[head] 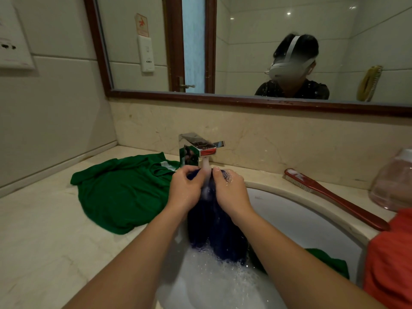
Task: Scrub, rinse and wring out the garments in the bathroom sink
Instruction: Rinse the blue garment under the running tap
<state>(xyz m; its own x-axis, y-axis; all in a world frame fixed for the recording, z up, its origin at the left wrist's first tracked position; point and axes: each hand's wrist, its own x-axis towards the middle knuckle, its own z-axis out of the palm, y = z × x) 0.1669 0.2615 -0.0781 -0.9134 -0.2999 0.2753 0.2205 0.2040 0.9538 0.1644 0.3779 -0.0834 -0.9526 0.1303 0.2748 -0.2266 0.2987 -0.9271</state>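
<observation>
A dark blue garment [214, 228] hangs from both my hands over the white sink [307, 221], its lower end in soapy water. My left hand [185, 188] and my right hand [229, 190] each grip its top edge, side by side under the chrome faucet [196, 150]. Water runs from the spout onto the cloth between my hands. A green garment [124, 192] lies spread on the counter left of the sink. Another green piece [327, 262] lies in the sink at the right, partly hidden by my right forearm.
A red-handled scrub brush [334, 197] lies on the counter behind the sink at the right. A pinkish translucent container [394, 181] stands at the far right. An orange cloth [390, 259] covers the right counter edge. A mirror [245, 45] hangs above the backsplash.
</observation>
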